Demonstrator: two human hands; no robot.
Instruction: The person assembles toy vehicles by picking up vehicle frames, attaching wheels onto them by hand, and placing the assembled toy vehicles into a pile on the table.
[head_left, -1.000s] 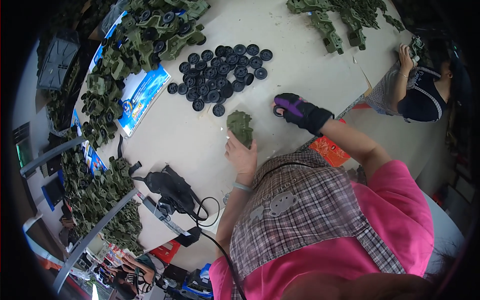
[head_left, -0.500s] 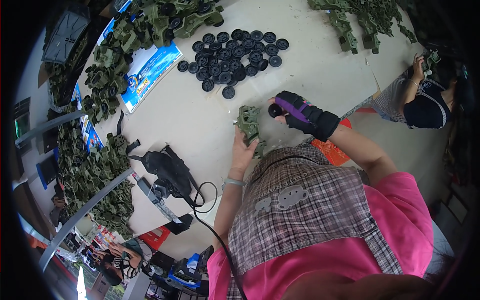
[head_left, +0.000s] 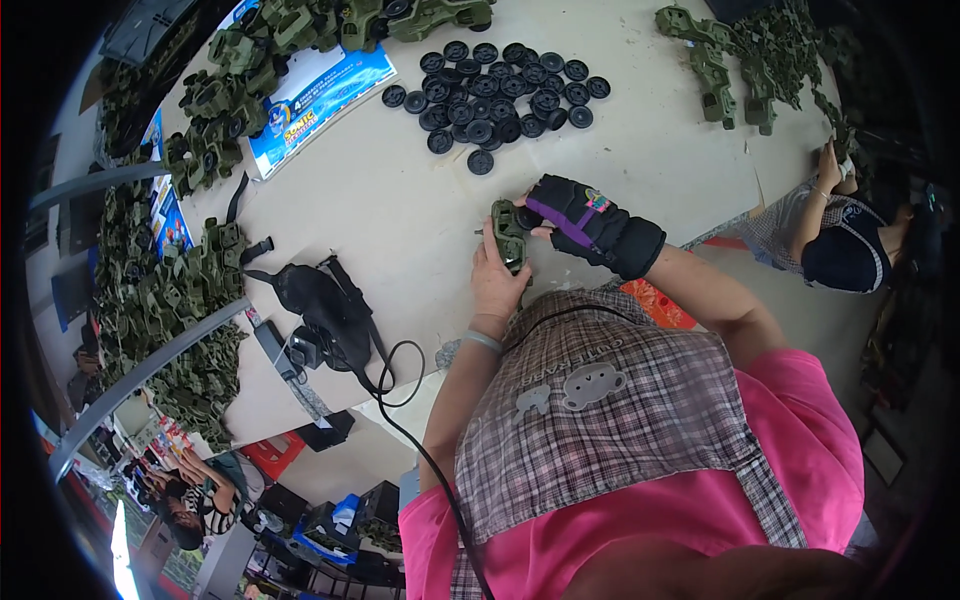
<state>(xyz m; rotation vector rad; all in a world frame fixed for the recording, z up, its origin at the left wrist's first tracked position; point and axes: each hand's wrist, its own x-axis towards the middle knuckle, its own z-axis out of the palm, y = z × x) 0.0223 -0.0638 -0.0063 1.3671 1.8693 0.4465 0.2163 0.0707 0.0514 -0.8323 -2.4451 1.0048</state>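
A green plastic toy vehicle body stands tilted in the grip of my bare left hand, near the table's front edge. My right hand, in a black and purple fingerless glove, pinches a black toy wheel against the vehicle's right side. The fingertips hide part of the wheel, so how far it sits on the body cannot be made out. Beyond my hands lies a loose pile of black wheels.
Green vehicle bodies heap up at the far left, partly on a blue printed box. More green parts cover the left side and the far right. A black bag with a cable lies left of me. Co-workers sit at both sides.
My right hand has brought the wheel left onto the vehicle. The left hand has turned the vehicle so that a narrower side shows. The view has shifted slightly.
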